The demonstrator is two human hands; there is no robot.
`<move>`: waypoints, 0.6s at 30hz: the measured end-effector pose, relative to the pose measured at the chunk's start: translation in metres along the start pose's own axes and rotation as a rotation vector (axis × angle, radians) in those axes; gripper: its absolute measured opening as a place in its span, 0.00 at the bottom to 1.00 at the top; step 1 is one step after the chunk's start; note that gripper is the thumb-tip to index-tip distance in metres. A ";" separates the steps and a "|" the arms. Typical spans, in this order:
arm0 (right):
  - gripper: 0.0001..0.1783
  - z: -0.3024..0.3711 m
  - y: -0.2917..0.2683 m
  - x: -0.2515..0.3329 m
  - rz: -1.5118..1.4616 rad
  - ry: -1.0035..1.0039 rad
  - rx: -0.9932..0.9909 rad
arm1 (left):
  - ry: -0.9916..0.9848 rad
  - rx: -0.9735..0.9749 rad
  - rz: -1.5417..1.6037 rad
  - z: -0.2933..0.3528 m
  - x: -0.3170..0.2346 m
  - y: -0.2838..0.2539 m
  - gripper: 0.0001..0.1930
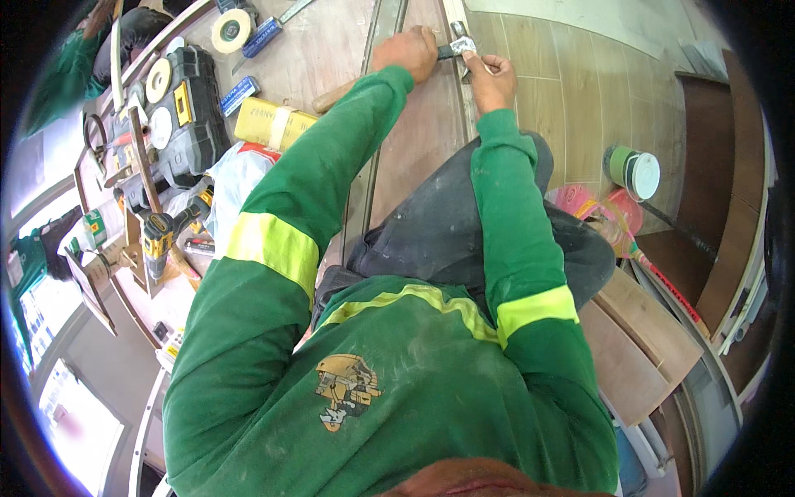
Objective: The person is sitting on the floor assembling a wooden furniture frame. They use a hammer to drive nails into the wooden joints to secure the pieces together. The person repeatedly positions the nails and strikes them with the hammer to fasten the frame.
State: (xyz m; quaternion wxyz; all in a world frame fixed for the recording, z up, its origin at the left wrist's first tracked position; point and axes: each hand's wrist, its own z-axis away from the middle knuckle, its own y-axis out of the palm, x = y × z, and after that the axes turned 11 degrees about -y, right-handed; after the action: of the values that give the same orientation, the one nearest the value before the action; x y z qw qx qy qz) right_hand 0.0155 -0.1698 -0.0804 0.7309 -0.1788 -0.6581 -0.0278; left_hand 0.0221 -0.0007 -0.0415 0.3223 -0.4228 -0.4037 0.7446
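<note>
My left hand [406, 54] is closed around a hammer [331, 98]. Its wooden handle sticks out behind the fist, partly hidden by my sleeve, and its dark neck and metal head [460, 45] reach out to the right. Right beside that head is my right hand [493, 81], thumb and fingers pinched together. Whatever they hold is too small to make out. Both hands are above a long narrow strip [454, 12] that runs along the edge of a reddish-brown board [421, 141].
To the left lie a black tool case [195, 108], abrasive discs [232, 31], a yellow package [269, 123], blue boxes [239, 95] and a cordless drill [157, 240]. On the right stand a green-and-white bucket [636, 174] and wooden panels [629, 348]. Another person's green sleeve [62, 74] shows at upper left.
</note>
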 end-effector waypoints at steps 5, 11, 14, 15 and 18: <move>0.20 0.003 0.003 0.022 -0.079 0.018 -0.005 | 0.010 -0.007 0.008 0.006 0.002 0.001 0.29; 0.20 0.002 -0.007 0.025 -0.157 0.180 0.047 | 0.024 -0.022 0.001 0.003 0.005 0.006 0.29; 0.20 -0.002 -0.002 0.040 -0.110 0.183 0.029 | 0.031 -0.036 -0.006 -0.002 0.004 0.005 0.29; 0.21 0.005 -0.008 0.022 -0.135 0.166 0.028 | 0.020 -0.029 -0.015 0.001 0.006 0.008 0.29; 0.19 0.007 -0.012 0.017 -0.162 0.139 -0.008 | 0.010 -0.014 -0.002 -0.001 -0.002 0.003 0.30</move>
State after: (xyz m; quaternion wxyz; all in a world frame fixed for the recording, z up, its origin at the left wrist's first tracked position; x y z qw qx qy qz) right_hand 0.0083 -0.1755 -0.0604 0.7695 -0.1255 -0.6179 -0.1015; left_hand 0.0232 -0.0034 -0.0433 0.3221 -0.4283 -0.4076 0.7394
